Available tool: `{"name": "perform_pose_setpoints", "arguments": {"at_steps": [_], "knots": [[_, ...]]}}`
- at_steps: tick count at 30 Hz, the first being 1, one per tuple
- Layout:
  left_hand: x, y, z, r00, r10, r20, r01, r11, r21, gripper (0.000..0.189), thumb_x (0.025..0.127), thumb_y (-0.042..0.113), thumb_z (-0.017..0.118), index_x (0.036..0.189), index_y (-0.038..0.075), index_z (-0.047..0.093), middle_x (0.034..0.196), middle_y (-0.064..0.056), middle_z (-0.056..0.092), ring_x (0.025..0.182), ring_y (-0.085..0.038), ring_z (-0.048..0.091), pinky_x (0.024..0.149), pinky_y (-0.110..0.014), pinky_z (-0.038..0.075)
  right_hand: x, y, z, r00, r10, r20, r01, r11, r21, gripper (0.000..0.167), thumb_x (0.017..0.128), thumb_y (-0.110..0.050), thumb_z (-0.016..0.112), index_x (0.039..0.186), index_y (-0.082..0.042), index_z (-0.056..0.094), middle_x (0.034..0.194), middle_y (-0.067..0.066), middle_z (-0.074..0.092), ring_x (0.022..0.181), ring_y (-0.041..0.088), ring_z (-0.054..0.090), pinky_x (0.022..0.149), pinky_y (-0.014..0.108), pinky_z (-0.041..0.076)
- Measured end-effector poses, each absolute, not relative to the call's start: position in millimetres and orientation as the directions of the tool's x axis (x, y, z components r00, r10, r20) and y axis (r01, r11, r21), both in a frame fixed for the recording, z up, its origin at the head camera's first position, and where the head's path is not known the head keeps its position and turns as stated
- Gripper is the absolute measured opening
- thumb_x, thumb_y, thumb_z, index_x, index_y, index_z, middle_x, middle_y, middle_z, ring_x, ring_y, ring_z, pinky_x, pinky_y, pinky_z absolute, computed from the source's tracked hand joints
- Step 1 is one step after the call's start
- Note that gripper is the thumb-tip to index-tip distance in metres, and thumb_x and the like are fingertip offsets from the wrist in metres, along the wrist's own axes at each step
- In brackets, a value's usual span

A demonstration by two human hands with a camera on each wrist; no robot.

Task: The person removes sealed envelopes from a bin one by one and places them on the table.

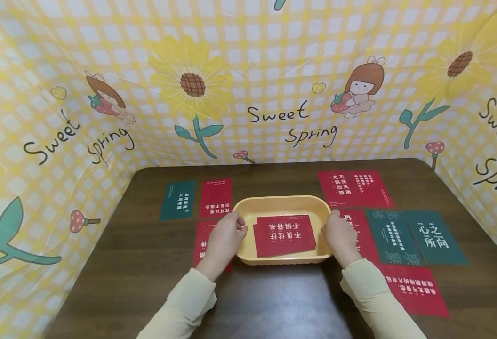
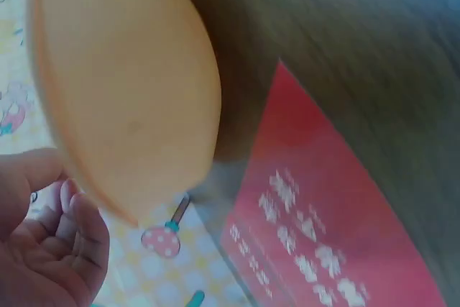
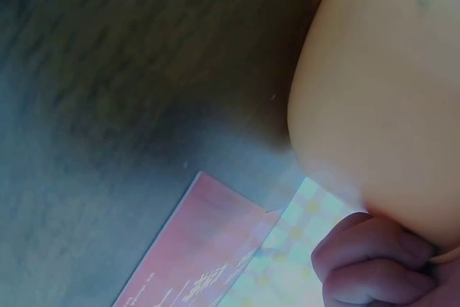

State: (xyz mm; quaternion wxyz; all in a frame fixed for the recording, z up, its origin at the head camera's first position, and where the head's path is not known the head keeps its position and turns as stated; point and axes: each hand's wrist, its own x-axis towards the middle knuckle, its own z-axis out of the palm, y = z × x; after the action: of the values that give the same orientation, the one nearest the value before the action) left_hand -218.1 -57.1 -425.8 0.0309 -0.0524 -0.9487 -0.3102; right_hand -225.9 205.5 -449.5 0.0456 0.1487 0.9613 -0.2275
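A yellow plastic tray (image 1: 282,260) is between my hands above the dark table, and the table shows beneath its side in both wrist views. Inside it lie red cards (image 1: 284,235) with white writing, stacked slightly askew. My left hand (image 1: 227,235) grips the rim at the left end, its thumb and curled fingers also showing in the left wrist view. At the opposite end, my right hand (image 1: 340,234) holds the rim with curled fingers (image 3: 374,260). Each forearm partly covers red cards on the table.
Left of the tray lie a green card (image 1: 178,200), a red card (image 1: 216,195) and a partly hidden red one (image 1: 202,242). To the right are several red cards (image 1: 418,292) and two green cards (image 1: 436,238). A checked yellow cloth (image 1: 274,84) hangs around the table (image 1: 117,282).
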Motion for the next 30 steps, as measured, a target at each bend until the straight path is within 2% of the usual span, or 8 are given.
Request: {"name": "perform_pose_setpoints", "arguments": {"at_steps": [5, 8, 11, 16, 19, 23, 25, 30], "knots": [[-222, -40, -432, -0.969, 0.238, 0.073, 0.243, 0.840, 0.484, 0.020, 0.083, 0.013, 0.079, 0.087, 0.007, 0.060, 0.083, -0.004, 0.057, 0.073, -0.018, 0.053, 0.065, -0.030, 0.050, -227, 205, -449, -0.950, 0.264, -0.164, 0.310, 0.853, -0.420, 0.031, 0.090, -0.004, 0.056, 0.110, 0.013, 0.041, 0.087, 0.030, 0.059, 0.082, 0.043, 0.062, 0.077, 0.058, 0.049], [-225, -33, -435, -0.957, 0.291, -0.002, 0.250, 0.827, 0.504, 0.021, 0.085, 0.016, 0.077, 0.096, 0.003, 0.064, 0.088, -0.007, 0.059, 0.076, -0.019, 0.053, 0.070, -0.033, 0.050, -227, 205, -448, -0.950, 0.264, -0.167, 0.310, 0.853, -0.420, 0.031, 0.090, -0.004, 0.057, 0.109, 0.013, 0.041, 0.087, 0.030, 0.059, 0.081, 0.043, 0.061, 0.077, 0.058, 0.049], [-229, -28, -440, -0.949, 0.304, -0.084, 0.210, 0.809, 0.549, 0.031, 0.085, 0.017, 0.077, 0.107, -0.002, 0.066, 0.093, -0.011, 0.059, 0.079, -0.021, 0.053, 0.077, -0.036, 0.049, -227, 204, -450, -0.951, 0.264, -0.164, 0.309, 0.857, -0.413, 0.028, 0.090, -0.005, 0.056, 0.108, 0.012, 0.042, 0.086, 0.030, 0.059, 0.082, 0.044, 0.062, 0.076, 0.058, 0.050], [-234, -21, -447, -0.926, 0.367, -0.094, 0.267, 0.809, 0.524, 0.034, 0.084, 0.017, 0.078, 0.107, -0.005, 0.065, 0.093, -0.012, 0.059, 0.083, -0.024, 0.054, 0.082, -0.038, 0.047, -227, 204, -450, -0.948, 0.273, -0.163, 0.317, 0.857, -0.407, 0.029, 0.091, -0.005, 0.056, 0.109, 0.012, 0.042, 0.087, 0.030, 0.059, 0.084, 0.044, 0.062, 0.076, 0.058, 0.050], [-235, -18, -451, -0.917, 0.383, -0.116, 0.282, 0.825, 0.490, 0.049, 0.084, 0.019, 0.078, 0.121, -0.006, 0.059, 0.117, -0.018, 0.058, 0.108, -0.030, 0.055, 0.096, -0.041, 0.043, -227, 204, -451, -0.948, 0.274, -0.164, 0.318, 0.858, -0.404, 0.029, 0.091, -0.005, 0.056, 0.109, 0.012, 0.042, 0.087, 0.030, 0.060, 0.084, 0.044, 0.062, 0.076, 0.058, 0.050], [-235, -17, -452, -0.897, 0.388, -0.212, 0.265, 0.855, 0.446, 0.081, 0.082, 0.025, 0.080, 0.143, -0.008, 0.038, 0.150, -0.022, 0.035, 0.137, -0.037, 0.033, 0.108, -0.049, 0.031, -227, 204, -450, -0.946, 0.275, -0.170, 0.322, 0.857, -0.403, 0.029, 0.091, -0.005, 0.056, 0.108, 0.012, 0.041, 0.087, 0.030, 0.059, 0.083, 0.044, 0.062, 0.075, 0.057, 0.050], [-235, -17, -451, -0.886, 0.393, -0.247, 0.265, 0.864, 0.428, 0.089, 0.080, 0.026, 0.082, 0.145, -0.009, 0.033, 0.154, -0.023, 0.027, 0.141, -0.037, 0.027, 0.109, -0.053, 0.028, -227, 204, -450, -0.945, 0.278, -0.172, 0.326, 0.855, -0.403, 0.029, 0.091, -0.005, 0.056, 0.108, 0.012, 0.041, 0.087, 0.029, 0.059, 0.082, 0.043, 0.062, 0.075, 0.057, 0.050], [-235, -17, -451, -0.869, 0.406, -0.282, 0.271, 0.868, 0.417, 0.092, 0.080, 0.029, 0.080, 0.147, -0.009, 0.030, 0.155, -0.023, 0.023, 0.143, -0.037, 0.022, 0.110, -0.056, 0.023, -227, 205, -450, -0.945, 0.278, -0.174, 0.326, 0.856, -0.401, 0.029, 0.091, -0.006, 0.057, 0.108, 0.012, 0.042, 0.087, 0.029, 0.059, 0.081, 0.042, 0.062, 0.074, 0.057, 0.050]]}}
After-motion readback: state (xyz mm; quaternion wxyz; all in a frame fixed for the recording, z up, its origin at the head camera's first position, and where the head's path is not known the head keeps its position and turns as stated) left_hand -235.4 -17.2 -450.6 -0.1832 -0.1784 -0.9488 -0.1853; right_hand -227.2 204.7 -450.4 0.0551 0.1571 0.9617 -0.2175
